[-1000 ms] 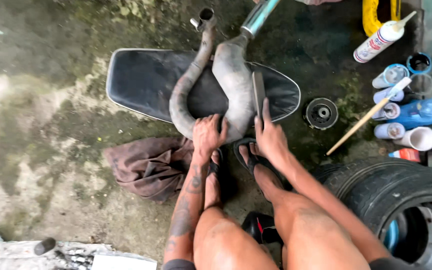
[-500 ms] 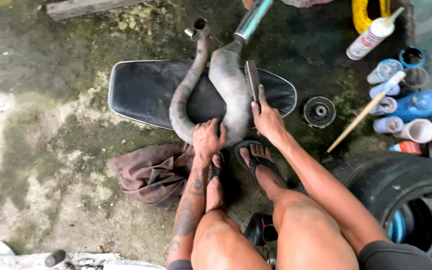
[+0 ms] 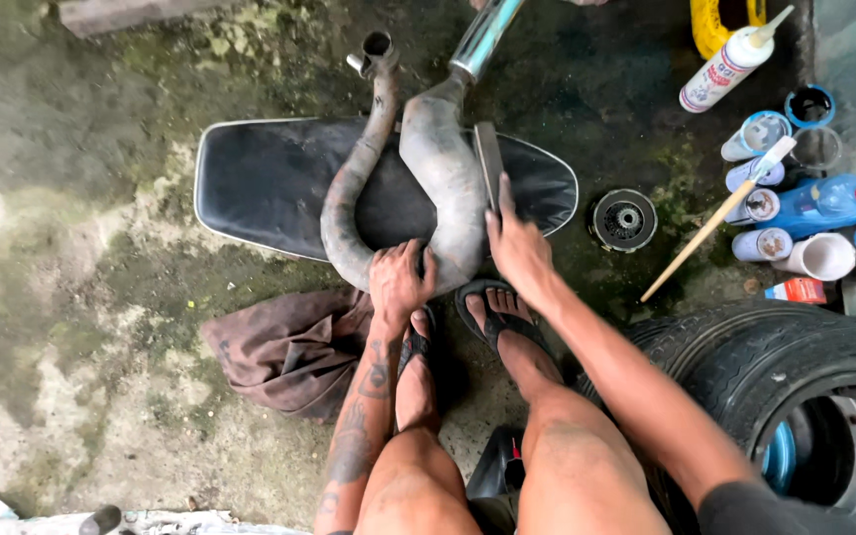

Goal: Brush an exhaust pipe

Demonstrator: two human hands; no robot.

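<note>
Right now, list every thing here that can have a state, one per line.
Exhaust pipe: lying across the seat, rusty and dull.
Seat: flat on the ground, under the pipe.
Left hand: gripping the pipe's bend.
Right hand: pressing a flat strip against the pipe.
Rag: crumpled on the ground.
White bottle: capped, lying tilted.
Blue bottle: on its side, red cap on.
Tyres: stacked.

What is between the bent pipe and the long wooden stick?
In the head view, a round black metal part lies between the exhaust pipe and the wooden stick.

Exhaust pipe [image 3: 443,178] on seat [image 3: 260,183]; rag [image 3: 289,347] before seat; tyres [image 3: 795,396] right.
</note>
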